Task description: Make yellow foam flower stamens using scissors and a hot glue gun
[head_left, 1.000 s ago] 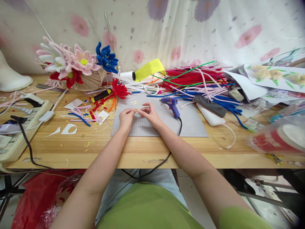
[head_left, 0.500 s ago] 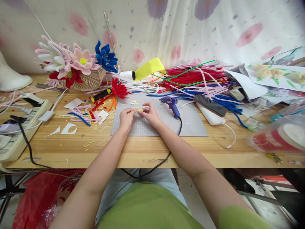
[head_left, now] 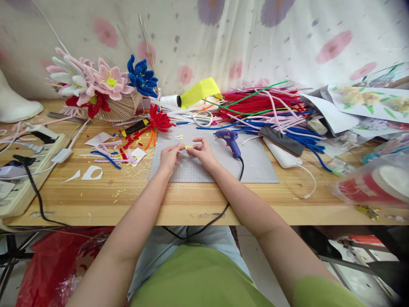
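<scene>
Over the grey cutting mat (head_left: 220, 170), my left hand (head_left: 170, 157) and my right hand (head_left: 203, 153) meet with their fingertips closed on a small pale yellow strip (head_left: 188, 147). A thin white bit hangs just below the strip; what it is I cannot make out. Behind my fingers, a few small white pieces with yellow tips (head_left: 179, 137) lie on the mat. To the right of my right hand rests a purple glue gun (head_left: 230, 140), its black cord running down over the table edge.
A red fuzzy flower (head_left: 159, 118), white scissors (head_left: 204, 118) and a heap of coloured pipe cleaners (head_left: 265, 104) lie behind the mat. Paper scraps (head_left: 92, 172) and clippings are at left, near a power strip (head_left: 47, 170). A phone (head_left: 283, 140) and a bagged cup (head_left: 377, 183) stand right.
The yellow strip shows more fully between my fingertips, turned level. My left fingers have shifted slightly, and a white bit now hangs beneath. Everything else lies as before.
</scene>
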{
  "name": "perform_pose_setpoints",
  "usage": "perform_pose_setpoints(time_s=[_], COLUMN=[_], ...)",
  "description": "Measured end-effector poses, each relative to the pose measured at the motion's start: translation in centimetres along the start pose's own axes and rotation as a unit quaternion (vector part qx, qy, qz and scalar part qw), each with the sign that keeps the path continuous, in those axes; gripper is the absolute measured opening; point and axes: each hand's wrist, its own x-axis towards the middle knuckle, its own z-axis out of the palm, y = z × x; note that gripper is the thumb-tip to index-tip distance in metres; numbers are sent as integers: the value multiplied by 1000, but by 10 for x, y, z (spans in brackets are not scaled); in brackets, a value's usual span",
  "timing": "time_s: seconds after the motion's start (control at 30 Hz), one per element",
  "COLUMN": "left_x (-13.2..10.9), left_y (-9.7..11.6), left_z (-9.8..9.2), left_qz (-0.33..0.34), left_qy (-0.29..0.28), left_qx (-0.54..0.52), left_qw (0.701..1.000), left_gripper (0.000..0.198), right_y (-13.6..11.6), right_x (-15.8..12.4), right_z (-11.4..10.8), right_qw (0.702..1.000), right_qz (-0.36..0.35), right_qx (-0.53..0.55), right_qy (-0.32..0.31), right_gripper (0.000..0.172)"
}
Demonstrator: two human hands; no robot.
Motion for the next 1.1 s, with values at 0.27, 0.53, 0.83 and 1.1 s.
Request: perform_pose_setpoints(time_s=[0.27, 0.53, 0.83, 1.1], left_x=[0, -2, 1, 3], left_y=[-4, -2, -7, -4], left_z=[2, 3, 2, -3], left_qz=[34, 30, 54, 6], left_qy=[24, 27, 36, -34], left_qx=[31, 33, 28, 6], left_qw=[999, 999, 997, 999], left_gripper=[16, 17, 13, 34], right_y=[0, 1, 0, -7], right_x=[-2, -2, -2, -2], right_z=[1, 1, 2, -2], right_qw=[999, 998, 998, 999], right_qz=[-15, -27, -16, 27], right_qx=[-39, -56, -61, 20], right_qy=[-4, -9, 2, -5], right_gripper=[47, 45, 46, 51])
